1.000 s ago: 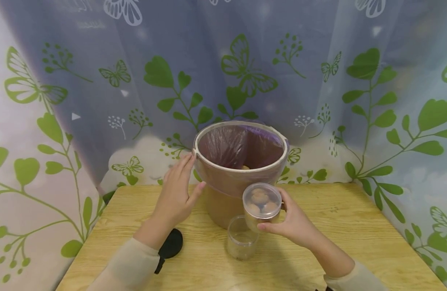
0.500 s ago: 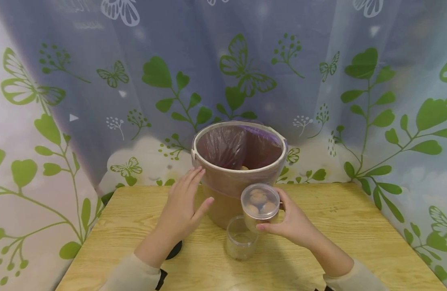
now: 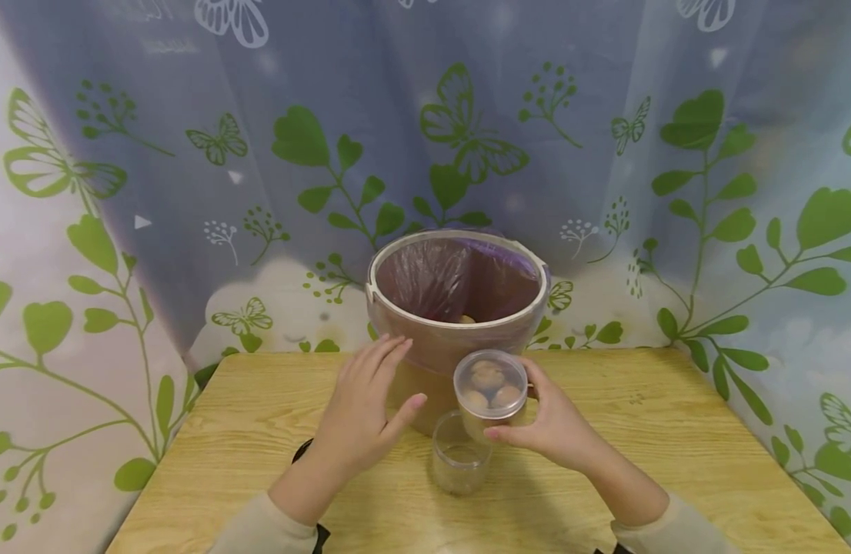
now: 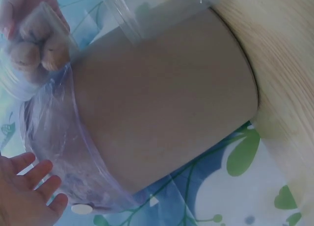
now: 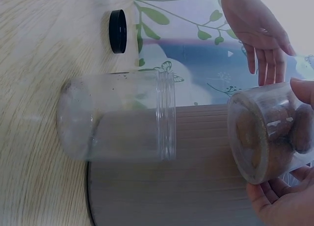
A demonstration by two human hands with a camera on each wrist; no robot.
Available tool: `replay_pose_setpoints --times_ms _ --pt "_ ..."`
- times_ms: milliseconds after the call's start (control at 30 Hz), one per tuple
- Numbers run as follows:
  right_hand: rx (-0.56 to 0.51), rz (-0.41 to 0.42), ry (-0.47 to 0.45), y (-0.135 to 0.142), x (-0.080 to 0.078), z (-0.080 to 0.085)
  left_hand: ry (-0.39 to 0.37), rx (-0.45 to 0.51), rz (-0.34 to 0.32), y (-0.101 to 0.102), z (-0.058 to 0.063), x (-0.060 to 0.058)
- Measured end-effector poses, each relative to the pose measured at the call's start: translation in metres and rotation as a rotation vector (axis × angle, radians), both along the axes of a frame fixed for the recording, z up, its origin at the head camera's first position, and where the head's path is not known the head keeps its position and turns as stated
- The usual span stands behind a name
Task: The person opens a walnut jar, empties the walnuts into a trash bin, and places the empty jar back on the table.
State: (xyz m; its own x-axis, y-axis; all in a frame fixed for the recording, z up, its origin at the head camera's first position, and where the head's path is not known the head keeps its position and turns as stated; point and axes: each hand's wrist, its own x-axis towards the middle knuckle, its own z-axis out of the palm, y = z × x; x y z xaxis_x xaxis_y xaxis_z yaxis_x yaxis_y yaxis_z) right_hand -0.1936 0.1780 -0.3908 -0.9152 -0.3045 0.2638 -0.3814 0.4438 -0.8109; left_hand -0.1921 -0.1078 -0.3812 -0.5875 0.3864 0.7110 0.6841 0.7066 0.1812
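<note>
My right hand (image 3: 564,427) grips a clear plastic jar (image 3: 491,396) by its side, thumb in front. Several round brown walnut-like pieces (image 5: 282,133) sit inside it. The jar is raised in front of a brown bin (image 3: 435,350) lined with a thin purple bag. Below it, an empty clear jar (image 3: 462,465) stands upright on the table without a lid. To the left, my left hand (image 3: 370,404) hovers beside the bin's front, fingers extended, thumb apart, holding nothing.
A black lid (image 5: 117,31) lies on the wooden table (image 3: 259,400), mostly hidden behind my left wrist in the head view. Something small and yellowish (image 3: 466,318) shows inside the bin. A patterned curtain (image 3: 315,231) hangs behind the table.
My left hand has come away from the bin's rim, moving right and down towards the held jar. My right hand and its jar have shifted slightly left.
</note>
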Motion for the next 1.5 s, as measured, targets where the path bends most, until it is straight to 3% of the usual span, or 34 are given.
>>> replay_pose_setpoints --times_ms 367,1100,1500 --pt "0.000 0.041 0.031 -0.003 0.001 0.002 -0.006 -0.001 0.004 0.013 -0.004 0.006" --pt "0.018 0.085 0.055 -0.010 0.002 0.004 -0.104 0.006 -0.085 0.030 -0.008 0.006" --pt "0.039 0.091 0.077 -0.012 0.003 0.004 -0.164 0.022 -0.066 0.032 -0.011 0.006"
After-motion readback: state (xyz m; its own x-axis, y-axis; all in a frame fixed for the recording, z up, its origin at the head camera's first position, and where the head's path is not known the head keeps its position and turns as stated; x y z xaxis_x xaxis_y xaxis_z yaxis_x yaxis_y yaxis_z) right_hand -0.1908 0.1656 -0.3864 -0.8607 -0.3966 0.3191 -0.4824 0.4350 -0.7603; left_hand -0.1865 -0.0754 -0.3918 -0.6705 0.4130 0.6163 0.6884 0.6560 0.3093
